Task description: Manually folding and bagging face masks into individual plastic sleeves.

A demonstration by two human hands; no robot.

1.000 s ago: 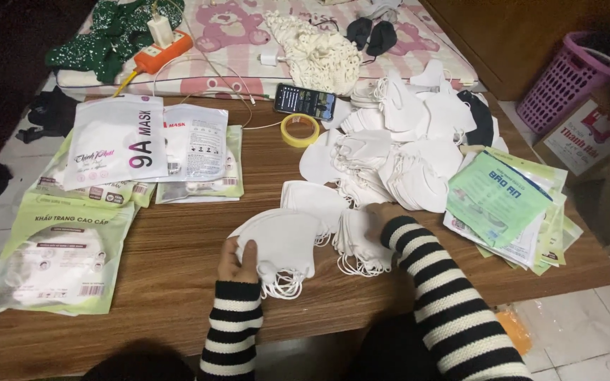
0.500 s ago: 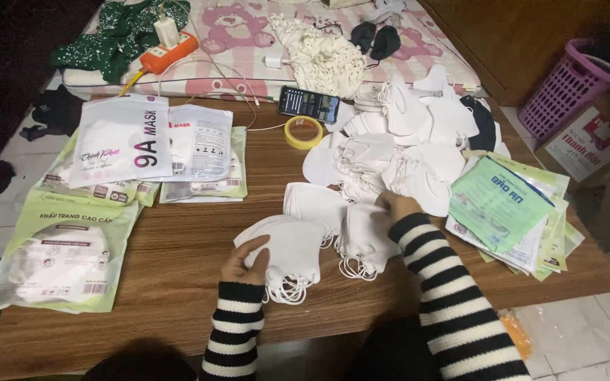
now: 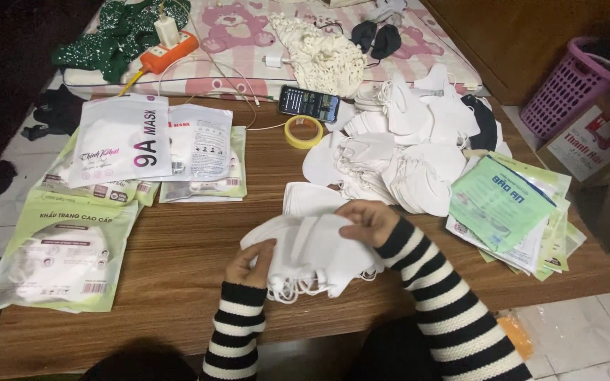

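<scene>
A stack of white face masks (image 3: 312,257) lies on the wooden table (image 3: 178,282) near its front edge. My left hand (image 3: 248,264) grips the stack's left end, thumb on top. My right hand (image 3: 365,220) rests on the stack's upper right part, fingers curled over a mask. Both arms wear black and white striped sleeves. A big loose heap of white masks (image 3: 404,152) spreads over the table behind my right hand.
Sealed mask packets (image 3: 118,144) and green-white packets (image 3: 58,261) lie at the left. Empty green pouches (image 3: 510,208) pile up at the right. A yellow tape roll (image 3: 303,131) and a phone (image 3: 309,104) sit at the back. A pink basket (image 3: 570,85) stands on the floor, right.
My right hand has come from the loose heap with more masks and laid them onto the stack in my left hand. The stack now lies under both hands.
</scene>
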